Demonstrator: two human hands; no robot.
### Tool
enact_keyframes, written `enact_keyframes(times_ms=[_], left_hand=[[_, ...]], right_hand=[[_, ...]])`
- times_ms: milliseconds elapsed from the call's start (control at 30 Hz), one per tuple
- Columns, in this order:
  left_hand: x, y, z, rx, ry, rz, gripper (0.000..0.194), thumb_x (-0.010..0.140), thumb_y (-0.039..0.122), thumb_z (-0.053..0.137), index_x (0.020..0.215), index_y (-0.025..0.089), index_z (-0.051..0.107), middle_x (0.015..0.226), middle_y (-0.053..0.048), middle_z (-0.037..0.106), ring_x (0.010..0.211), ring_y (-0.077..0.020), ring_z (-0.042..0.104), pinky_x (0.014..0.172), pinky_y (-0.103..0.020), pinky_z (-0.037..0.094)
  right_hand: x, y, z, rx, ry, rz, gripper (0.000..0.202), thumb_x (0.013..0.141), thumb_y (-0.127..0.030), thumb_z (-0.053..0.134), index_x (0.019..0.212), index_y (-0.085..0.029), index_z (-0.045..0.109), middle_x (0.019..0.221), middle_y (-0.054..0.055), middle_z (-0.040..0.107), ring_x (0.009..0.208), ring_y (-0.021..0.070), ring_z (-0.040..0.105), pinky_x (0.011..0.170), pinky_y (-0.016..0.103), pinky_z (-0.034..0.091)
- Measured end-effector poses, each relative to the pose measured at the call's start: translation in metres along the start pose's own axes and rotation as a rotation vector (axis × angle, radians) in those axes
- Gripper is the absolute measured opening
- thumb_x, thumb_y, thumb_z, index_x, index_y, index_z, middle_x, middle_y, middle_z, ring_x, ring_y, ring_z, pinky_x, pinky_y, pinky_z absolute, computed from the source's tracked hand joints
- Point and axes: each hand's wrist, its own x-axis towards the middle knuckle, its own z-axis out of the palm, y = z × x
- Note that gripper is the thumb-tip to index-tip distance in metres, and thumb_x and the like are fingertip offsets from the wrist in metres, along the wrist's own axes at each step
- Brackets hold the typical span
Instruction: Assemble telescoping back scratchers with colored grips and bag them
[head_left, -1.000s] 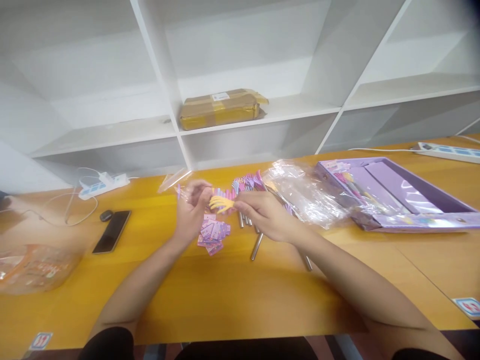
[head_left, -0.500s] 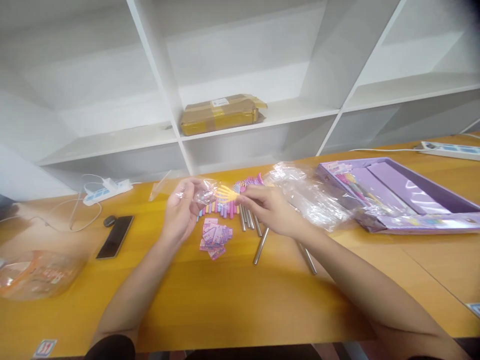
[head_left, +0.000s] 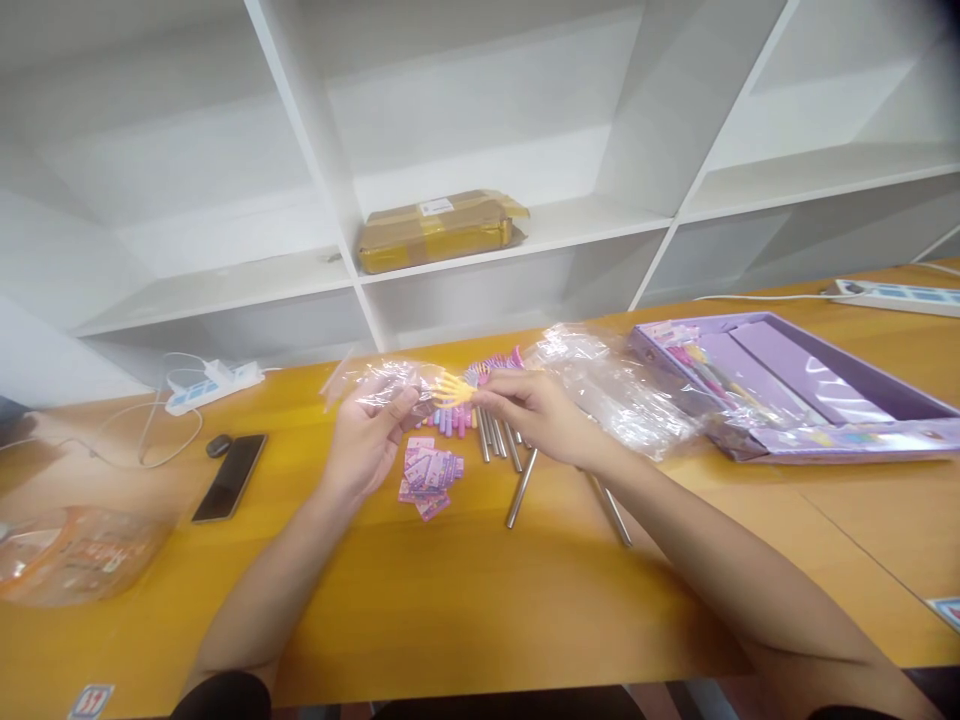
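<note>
Between thumb and fingers, my left hand pinches a crinkled clear plastic bag. My right hand grips a small yellow hand-shaped plastic piece by its narrow end, its spread fingers pointing left at the bag's edge. Whether the piece's tips are inside the bag I cannot tell. Below them lies a loose pile of pink and purple printed cards. Behind my hands is a row of pastel sticks, partly hidden. Several metal tubes lie beneath and beside my right hand.
Clear plastic wrapping spreads right of my hands, beside a purple open box. At left are a phone, a power strip and an orange-trimmed clear bag. A taped carton sits on the shelf behind.
My left hand has turned, its thumb now angled toward the yellow piece, and the bag has shifted with it. My right hand stays nearly still, holding the same piece.
</note>
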Motion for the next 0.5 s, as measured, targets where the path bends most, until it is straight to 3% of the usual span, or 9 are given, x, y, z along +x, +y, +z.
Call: enact_keyframes(times_ms=[167,300,400,500], left_hand=[[-0.002,-0.006,0.006,0.06,-0.028,0.039,0.046,0.073,0.031,0.098,0.11,0.016,0.077,0.1,-0.008,0.081,0.097,-0.0244,0.079,0.09,-0.04,0.067],[-0.003,-0.008,0.007,0.087,-0.058,0.031,0.041,0.074,0.033,0.097,0.105,0.015,0.078,0.096,-0.008,0.08,0.093,-0.0251,0.079,0.09,-0.043,0.068],[-0.003,-0.013,0.005,0.105,-0.083,0.017,0.038,0.074,0.031,0.097,0.102,0.015,0.078,0.095,-0.007,0.08,0.091,-0.0233,0.079,0.089,-0.041,0.068],[-0.004,-0.023,0.003,0.143,-0.111,-0.011,0.045,0.073,0.031,0.098,0.111,0.018,0.078,0.106,-0.008,0.082,0.096,-0.0231,0.079,0.091,-0.038,0.067]], right_hand=[[0.0,-0.001,0.003,0.03,-0.007,0.033,0.048,0.105,-0.061,0.059,0.082,-0.023,0.078,0.079,0.003,0.071,0.074,0.0168,0.06,0.072,0.033,0.045],[-0.001,0.005,0.009,0.182,0.003,0.156,0.037,0.098,-0.059,0.07,0.105,-0.024,0.079,0.082,0.002,0.076,0.073,0.0171,0.066,0.068,0.033,0.049],[-0.001,0.008,0.012,0.278,0.03,0.212,0.052,0.092,-0.056,0.079,0.131,-0.024,0.067,0.077,-0.001,0.077,0.071,0.0186,0.07,0.074,0.035,0.054],[-0.002,0.005,0.016,0.29,0.033,0.245,0.063,0.09,-0.053,0.08,0.141,-0.022,0.058,0.077,-0.001,0.079,0.071,0.0195,0.072,0.075,0.036,0.055]])
